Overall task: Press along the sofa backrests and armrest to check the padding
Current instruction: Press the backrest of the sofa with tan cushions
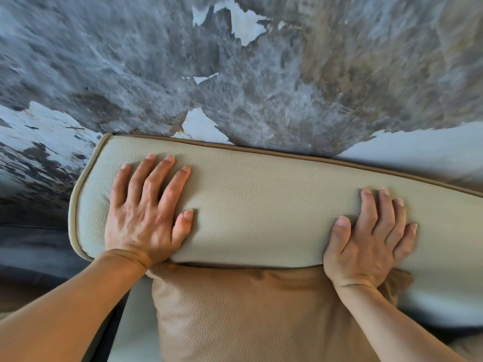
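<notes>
A cream leather sofa backrest with tan piping runs across the middle of the view. My left hand lies flat on its left end, fingers spread, palm pressed into the padding. Further right, my right hand rests on the same top surface with fingers apart and the leather dented under them. Neither hand grips anything. A tan leather cushion leans against the backrest below and between my forearms.
Directly behind the backrest stands a wall with grey, peeling, stained paint. A dark surface lies to the left of the sofa's end. The cream backrest continues beyond the right edge of the view.
</notes>
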The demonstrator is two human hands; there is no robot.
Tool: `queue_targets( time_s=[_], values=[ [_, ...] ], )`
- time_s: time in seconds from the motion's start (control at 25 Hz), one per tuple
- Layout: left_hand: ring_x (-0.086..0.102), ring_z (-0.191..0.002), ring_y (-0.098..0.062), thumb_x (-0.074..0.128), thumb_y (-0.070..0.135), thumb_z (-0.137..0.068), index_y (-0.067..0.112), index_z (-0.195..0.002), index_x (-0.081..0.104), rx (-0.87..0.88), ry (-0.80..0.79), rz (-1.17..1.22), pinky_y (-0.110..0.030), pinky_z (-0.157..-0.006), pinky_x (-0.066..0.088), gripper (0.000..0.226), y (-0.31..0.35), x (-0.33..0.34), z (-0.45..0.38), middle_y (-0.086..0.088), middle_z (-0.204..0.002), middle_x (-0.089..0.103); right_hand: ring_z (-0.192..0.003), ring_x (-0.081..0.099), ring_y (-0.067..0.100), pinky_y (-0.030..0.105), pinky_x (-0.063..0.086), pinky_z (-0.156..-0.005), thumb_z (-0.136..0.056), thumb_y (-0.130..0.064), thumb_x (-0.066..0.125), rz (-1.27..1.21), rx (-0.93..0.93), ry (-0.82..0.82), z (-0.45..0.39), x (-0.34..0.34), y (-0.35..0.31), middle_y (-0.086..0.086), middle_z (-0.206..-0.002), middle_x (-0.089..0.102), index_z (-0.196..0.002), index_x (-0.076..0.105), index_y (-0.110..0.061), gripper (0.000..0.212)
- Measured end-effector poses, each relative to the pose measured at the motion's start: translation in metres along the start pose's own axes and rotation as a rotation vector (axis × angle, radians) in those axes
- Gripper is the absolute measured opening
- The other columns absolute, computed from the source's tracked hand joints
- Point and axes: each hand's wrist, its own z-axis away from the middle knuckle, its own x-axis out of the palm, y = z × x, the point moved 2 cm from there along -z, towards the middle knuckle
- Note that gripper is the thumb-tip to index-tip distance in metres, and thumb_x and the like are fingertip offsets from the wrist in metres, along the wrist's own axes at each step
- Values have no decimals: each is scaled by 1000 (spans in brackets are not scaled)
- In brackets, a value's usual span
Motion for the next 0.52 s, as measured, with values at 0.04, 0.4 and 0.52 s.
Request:
queue_targets(
  time_s=[0.04,0.4,0.52],
  values=[
    [35,-135,-40,26,49,-93,12,-142,41,3,2,6,-60,-113,21,63,0,0,-1,-18,-144,42,-142,24,31,52,9,-116,-93,-46,21,-1,3,-5,0,0,0,11,-151,36,-143,36,-16,61],
    [27,-139,-37,24,50,-94,14,-145,33,-36,-189,71,-57,-116,13,64,1,-11,-2,-17,-148,38,-144,14,28,52,3,-116,-90,-47,21,25,11,-201,-5,-9,-3,9,-156,25,-146,30,-18,63],
    [16,-145,-32,18,51,-95,17,-150,25,-52,-314,63,-54,-119,6,65,5,-24,-4,-12,-157,27,-147,2,21,48,-2,-118,-91,-53,13,51,18,-425,-14,-21,-1,2,-161,11,-150,17,-24,66]
  ],
)
